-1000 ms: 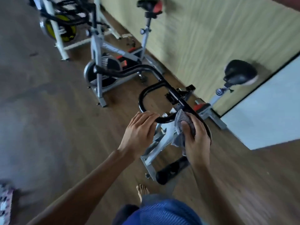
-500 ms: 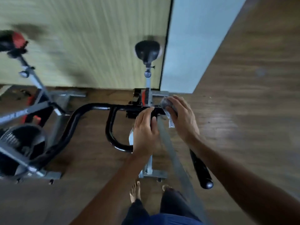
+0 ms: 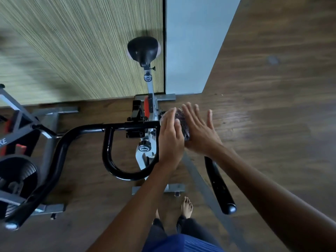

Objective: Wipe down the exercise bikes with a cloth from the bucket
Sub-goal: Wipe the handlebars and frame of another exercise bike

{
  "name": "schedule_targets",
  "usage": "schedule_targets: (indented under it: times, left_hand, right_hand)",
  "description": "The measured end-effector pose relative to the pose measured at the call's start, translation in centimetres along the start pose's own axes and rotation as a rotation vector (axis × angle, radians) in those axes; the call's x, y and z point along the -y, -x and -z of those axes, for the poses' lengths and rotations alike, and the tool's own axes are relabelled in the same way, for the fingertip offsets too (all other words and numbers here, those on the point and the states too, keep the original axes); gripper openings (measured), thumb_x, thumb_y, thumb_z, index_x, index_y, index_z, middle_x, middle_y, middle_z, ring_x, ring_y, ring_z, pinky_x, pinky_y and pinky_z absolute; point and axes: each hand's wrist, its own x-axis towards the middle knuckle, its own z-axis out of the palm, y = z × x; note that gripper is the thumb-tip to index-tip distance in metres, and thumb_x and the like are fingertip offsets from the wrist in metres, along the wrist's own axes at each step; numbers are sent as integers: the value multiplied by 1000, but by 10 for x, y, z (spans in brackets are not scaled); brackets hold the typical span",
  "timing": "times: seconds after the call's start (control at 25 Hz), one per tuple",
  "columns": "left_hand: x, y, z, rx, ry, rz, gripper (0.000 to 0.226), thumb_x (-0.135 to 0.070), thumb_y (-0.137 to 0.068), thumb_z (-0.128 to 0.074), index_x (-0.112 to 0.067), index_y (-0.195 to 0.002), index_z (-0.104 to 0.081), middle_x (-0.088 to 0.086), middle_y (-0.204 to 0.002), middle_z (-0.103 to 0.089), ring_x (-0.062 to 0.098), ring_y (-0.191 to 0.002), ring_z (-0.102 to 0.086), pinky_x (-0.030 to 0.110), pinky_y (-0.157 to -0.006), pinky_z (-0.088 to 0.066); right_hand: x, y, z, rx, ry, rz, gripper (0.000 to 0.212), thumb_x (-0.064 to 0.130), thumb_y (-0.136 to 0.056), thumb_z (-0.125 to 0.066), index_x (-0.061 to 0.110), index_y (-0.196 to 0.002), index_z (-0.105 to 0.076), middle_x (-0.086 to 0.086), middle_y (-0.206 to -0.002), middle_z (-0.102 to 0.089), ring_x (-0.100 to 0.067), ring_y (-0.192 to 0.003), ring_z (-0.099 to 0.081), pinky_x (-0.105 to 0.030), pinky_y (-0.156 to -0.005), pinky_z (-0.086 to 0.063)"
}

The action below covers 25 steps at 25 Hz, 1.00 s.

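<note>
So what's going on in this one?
A person stands at the front of an exercise bike, facing its saddle. Both hands are at the right side of the black handlebar, with a dark cloth pressed between them. The left hand lies flat against the cloth, and the right hand presses it with straight, spread fingers. A second bike stands to the left. No bucket is in view.

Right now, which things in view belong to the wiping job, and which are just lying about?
Job: cloth, pressed between left hand and right hand; bike in front; second bike at left.
Not the job: floor; striped wall; pale panel.
</note>
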Motion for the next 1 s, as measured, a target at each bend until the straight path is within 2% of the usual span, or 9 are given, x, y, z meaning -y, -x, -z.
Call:
schedule_targets:
  times: [0.08,0.16,0.28,0.36,0.48,0.6,0.72,0.84,1.0]
  left_hand:
    - [6,-2,-13,38,-286,-61,52,-36,-104,-28,-9,-142,-50,11,-152,-43,26,-146,-30,43,-120,-26]
    - [12,-2,-29,-28,-469,-138,49,-38,-103,-34,-9,-135,-56,13,-148,-47,32,-145,-32,45,-122,-20]
    - [21,-7,-53,-217,-392,-218,38,-35,-99,-50,-6,-116,-67,12,-123,-63,35,-127,-51,46,-119,-22]
    - [28,-6,-59,-272,-403,-311,41,-42,-99,-51,-6,-111,-69,11,-114,-66,33,-118,-55,47,-115,-29]
    - [42,-13,-51,-279,-461,-468,42,-43,-100,-51,-7,-109,-70,10,-111,-69,31,-112,-61,45,-110,-35]
    - [36,-13,-59,-345,-410,-387,39,-40,-99,-53,-6,-104,-71,9,-107,-69,31,-108,-62,46,-108,-38]
    - [32,-8,-69,-245,-307,-497,35,-38,-100,-51,-8,-105,-68,10,-109,-69,31,-111,-57,51,-103,-40]
    - [37,-13,-61,-136,-270,-587,37,-39,-100,-50,-8,-111,-66,10,-115,-67,30,-117,-55,46,-109,-36]
    - [32,-10,-61,-126,-247,-561,44,-35,-104,-37,-6,-110,-69,10,-117,-67,32,-117,-57,44,-112,-32]
  right_hand:
    - [-17,22,7,-50,-210,-162,104,57,-90,-60,20,-160,8,2,-168,8,-18,-154,12,-53,-117,21]
    - [-29,50,7,-155,-501,-291,87,52,-93,-60,24,-160,-11,3,-167,-17,-17,-155,-9,-54,-123,8]
    - [-36,79,-5,-184,-722,-366,66,47,-99,-54,31,-157,-27,5,-162,-32,-12,-150,-26,-46,-124,-21]
    - [-34,85,-11,-166,-780,-375,59,43,-101,-51,31,-155,-31,6,-160,-35,-10,-147,-30,-37,-120,-27]
    - [-32,87,-13,-141,-834,-390,51,40,-102,-50,34,-151,-37,8,-154,-44,-9,-143,-38,-38,-118,-33]
    - [-26,97,-12,-133,-900,-372,43,37,-103,-50,39,-145,-45,13,-135,-61,-7,-123,-58,-39,-105,-48]
    - [-12,116,-6,-153,-1017,-406,35,31,-103,-50,37,-138,-53,14,-113,-69,-6,-100,-67,-29,-83,-57]
    - [7,140,5,-226,-1073,-484,26,23,-103,-52,28,-125,-66,16,-101,-74,1,-88,-68,-16,-70,-52]
    - [43,176,13,-461,-1028,-632,20,27,-101,-56,28,-108,-75,5,-99,-76,-11,-88,-72,-27,-75,-57]
